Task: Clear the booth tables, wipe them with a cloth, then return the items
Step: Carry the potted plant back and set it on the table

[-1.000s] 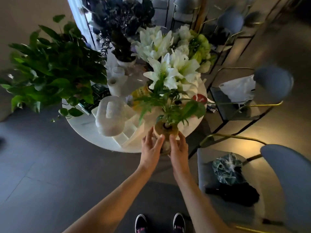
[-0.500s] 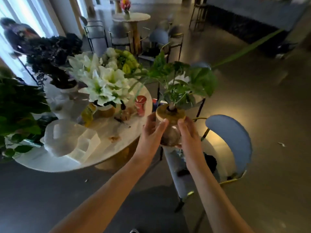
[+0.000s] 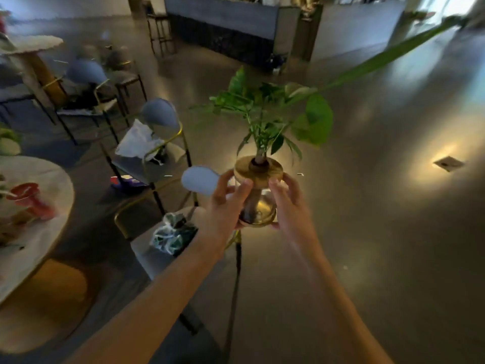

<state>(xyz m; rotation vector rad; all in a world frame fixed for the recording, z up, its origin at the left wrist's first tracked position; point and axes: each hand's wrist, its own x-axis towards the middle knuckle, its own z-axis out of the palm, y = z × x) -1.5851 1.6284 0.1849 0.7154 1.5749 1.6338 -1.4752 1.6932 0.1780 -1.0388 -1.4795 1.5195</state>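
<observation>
The left hand (image 3: pixel 225 206) and right hand (image 3: pixel 291 206) clasp one glass plant vase (image 3: pixel 258 203) above grey floor (image 3: pixel 367 232). One round tabletop (image 3: pixel 44 232) sits left, beside three blue-backed chairs (image 3: pixel 160 114).

Plant vase (image 3: pixel 258 206), earlier over the round table's (image 3: pixel 39 232) edge, now between both hands (image 3: pixel 258 203) above open floor (image 3: pixel 367 232).

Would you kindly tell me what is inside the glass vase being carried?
Through the glass vase, a dark stem base runs down from the wooden lid. The left hand and right hand cover its sides; any water is unclear.
</observation>
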